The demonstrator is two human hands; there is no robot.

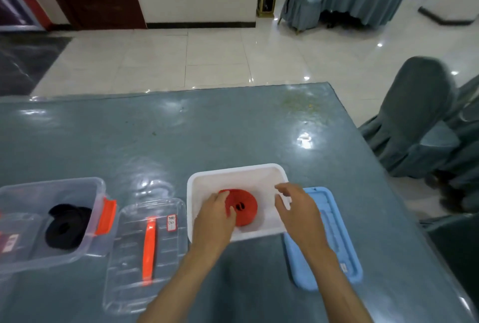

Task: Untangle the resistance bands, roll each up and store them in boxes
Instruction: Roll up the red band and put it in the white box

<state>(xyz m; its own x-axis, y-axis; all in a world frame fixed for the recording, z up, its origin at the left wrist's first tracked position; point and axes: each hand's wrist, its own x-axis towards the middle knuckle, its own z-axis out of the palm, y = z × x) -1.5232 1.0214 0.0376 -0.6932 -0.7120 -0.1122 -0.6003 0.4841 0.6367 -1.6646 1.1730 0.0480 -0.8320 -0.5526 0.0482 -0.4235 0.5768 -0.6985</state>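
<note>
A rolled red resistance band (245, 206) lies inside a white box (233, 176) near the table's front middle. My left hand (216, 215) is in the box with its fingers curled round the roll's left side. My right hand (298, 208) hovers over the box's right rim, fingers loosely spread and holding nothing. A rolled black band (66, 228) lies in a clear plastic box (77, 185) with orange latches at the left.
A clear lid (129, 258) with an orange handle lies between the two boxes. A light blue lid (331, 239) lies right of the white box, partly under my right arm. Covered chairs (420, 115) stand beyond the table's right edge.
</note>
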